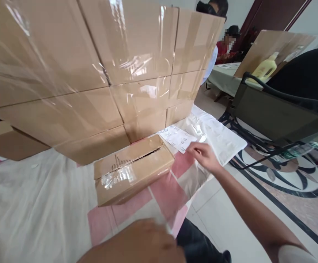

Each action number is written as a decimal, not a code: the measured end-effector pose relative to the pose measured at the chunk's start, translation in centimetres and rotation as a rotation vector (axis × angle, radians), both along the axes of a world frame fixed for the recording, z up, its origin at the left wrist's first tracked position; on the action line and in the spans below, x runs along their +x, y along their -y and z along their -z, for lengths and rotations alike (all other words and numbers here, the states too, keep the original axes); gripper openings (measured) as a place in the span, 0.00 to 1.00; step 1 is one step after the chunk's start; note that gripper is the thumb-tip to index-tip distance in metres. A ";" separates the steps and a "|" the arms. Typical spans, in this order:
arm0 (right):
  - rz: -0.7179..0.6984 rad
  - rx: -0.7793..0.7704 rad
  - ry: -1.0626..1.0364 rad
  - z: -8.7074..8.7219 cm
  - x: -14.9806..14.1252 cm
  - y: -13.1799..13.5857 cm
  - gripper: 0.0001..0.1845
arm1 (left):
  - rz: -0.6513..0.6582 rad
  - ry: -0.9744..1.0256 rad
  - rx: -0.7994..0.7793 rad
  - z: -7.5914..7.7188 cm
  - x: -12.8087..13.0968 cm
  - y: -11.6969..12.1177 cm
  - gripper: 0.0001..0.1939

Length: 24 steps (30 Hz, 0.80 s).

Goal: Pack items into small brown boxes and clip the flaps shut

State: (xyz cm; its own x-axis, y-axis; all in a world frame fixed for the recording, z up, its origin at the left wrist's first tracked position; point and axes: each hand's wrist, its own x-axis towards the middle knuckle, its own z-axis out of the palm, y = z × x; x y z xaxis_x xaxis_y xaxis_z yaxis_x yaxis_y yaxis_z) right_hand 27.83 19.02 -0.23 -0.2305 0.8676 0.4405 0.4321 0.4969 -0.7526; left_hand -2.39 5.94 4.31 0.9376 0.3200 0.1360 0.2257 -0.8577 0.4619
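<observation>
My right hand reaches out to a white sheet of printed labels and pinches its near edge. The sheet lies on the cloth right beside a small taped cardboard box. My left hand sits close under the camera at the bottom of the view, blurred, and its fingers do not show. A tall stack of taped cardboard boxes rises behind the small box.
A white plastic sheet lies beyond the labels. White and pink cloth covers the surface. A dark cart stands at right on the patterned floor. Two people sit at a far table with a yellow bottle.
</observation>
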 end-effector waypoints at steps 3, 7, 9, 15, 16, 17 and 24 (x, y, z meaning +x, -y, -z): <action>0.025 -0.088 0.150 0.8 2.3 -6.5 0.11 | -0.181 -0.073 -0.126 2.5 8.8 -2.9 0.13; 0.099 -0.089 0.060 2.4 1.7 -10.9 0.12 | -0.466 0.000 0.160 8.0 17.3 -7.0 0.21; 0.104 -0.065 0.060 3.1 1.7 -11.0 0.11 | -0.561 0.066 0.193 10.6 19.0 -8.6 0.31; -0.072 -0.036 0.260 3.7 2.6 -9.7 0.12 | -0.684 0.081 0.166 13.4 19.1 -9.7 0.34; -0.113 -0.039 0.306 3.7 2.6 -9.7 0.13 | -0.690 0.089 0.185 13.3 19.1 -9.6 0.33; -0.153 -0.037 0.355 3.7 2.5 -9.6 0.16 | -0.698 0.096 0.199 13.2 19.1 -9.6 0.32; -0.162 0.060 0.509 4.6 1.5 -9.6 0.17 | -0.689 0.108 0.222 12.9 19.1 -9.7 0.34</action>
State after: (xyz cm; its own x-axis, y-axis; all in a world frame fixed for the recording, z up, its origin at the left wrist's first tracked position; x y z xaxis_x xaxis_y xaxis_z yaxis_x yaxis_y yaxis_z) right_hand 29.33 28.62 -4.86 -0.5566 0.7800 0.2859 0.6493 0.6231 -0.4360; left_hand 16.68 15.63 -8.56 0.5117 0.7862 0.3465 0.7109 -0.6139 0.3432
